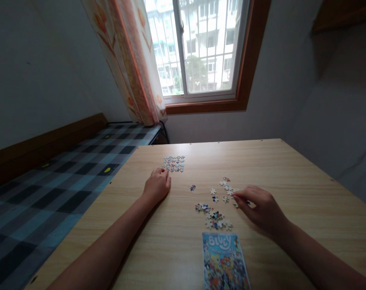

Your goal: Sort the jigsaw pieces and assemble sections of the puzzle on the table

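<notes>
A small joined patch of jigsaw pieces (173, 163) lies on the wooden table (291, 173). My left hand (157, 185) rests just below it, fingers curled in, fingertips touching its near edge. Loose jigsaw pieces (216, 215) are scattered in the middle of the table. My right hand (261, 207) lies among them at the right, thumb and forefinger pinched together on a loose piece; the piece itself is mostly hidden. A single piece (193, 187) lies alone between the hands. A colourful picture card (224, 262) sits at the near edge.
A bed with a blue and black checked cover (50, 181) runs along the table's left side. Behind the table are a window (201, 48) with a patterned curtain (131, 60) and white walls.
</notes>
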The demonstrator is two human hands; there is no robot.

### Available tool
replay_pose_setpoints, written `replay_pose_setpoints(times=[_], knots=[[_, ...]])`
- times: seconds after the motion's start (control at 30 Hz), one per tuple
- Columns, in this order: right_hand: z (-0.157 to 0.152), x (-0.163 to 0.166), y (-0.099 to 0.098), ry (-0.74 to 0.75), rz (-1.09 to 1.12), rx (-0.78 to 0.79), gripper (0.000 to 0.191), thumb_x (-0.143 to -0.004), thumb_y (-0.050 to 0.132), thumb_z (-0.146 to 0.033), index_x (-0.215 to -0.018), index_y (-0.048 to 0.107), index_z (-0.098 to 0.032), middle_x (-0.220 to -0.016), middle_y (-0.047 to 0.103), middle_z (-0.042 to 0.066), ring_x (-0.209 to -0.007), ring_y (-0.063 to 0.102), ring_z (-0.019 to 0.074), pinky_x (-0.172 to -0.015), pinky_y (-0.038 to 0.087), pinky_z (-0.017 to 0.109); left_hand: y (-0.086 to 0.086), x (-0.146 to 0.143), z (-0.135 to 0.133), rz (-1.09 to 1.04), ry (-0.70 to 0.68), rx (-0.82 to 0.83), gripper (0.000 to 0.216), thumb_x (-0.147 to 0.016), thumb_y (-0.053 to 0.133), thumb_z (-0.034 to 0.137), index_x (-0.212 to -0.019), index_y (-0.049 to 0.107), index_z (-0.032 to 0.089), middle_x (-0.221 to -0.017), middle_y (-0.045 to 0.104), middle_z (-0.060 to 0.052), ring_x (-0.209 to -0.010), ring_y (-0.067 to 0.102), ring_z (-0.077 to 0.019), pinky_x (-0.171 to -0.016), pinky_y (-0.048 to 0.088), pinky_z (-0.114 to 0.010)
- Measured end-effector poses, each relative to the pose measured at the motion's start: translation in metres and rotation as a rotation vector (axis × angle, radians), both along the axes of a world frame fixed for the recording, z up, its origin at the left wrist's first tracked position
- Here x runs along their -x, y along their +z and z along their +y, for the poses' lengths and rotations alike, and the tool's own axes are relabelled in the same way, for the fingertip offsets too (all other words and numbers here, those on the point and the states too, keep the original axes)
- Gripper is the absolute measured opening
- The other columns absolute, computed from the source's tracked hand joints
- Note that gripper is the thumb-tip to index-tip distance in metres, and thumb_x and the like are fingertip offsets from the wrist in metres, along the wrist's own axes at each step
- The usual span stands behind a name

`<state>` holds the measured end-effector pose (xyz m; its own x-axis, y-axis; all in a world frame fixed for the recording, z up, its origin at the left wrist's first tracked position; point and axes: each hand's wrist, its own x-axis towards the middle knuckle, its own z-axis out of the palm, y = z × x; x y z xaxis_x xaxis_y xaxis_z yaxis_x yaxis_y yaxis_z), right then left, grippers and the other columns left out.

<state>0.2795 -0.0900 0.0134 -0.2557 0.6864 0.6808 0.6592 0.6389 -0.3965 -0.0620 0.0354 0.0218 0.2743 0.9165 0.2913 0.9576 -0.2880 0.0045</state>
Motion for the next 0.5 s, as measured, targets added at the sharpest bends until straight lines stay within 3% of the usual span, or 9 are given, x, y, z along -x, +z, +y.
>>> replay_pose_setpoints(times=[0.5], knots=[[-0.0002, 0.0007, 0.0004, 0.022, -0.006, -0.006, 0.011, -0.093, 0.059, -0.018, -0.089, 0.068, -0.018, -0.074, 0.065, 0.003, -0.068, 0.058, 0.012, -0.066, 0.044, 0.026, -0.0003, -0.0002, -0.0001, 0.036, -0.005, -0.013, 0.027, -0.093, 0.046, 0.027, -0.105, 0.068, 0.018, -0.115, 0.062, -0.013, -0.11, 0.054, -0.0265, -0.096, 0.048, -0.037]])
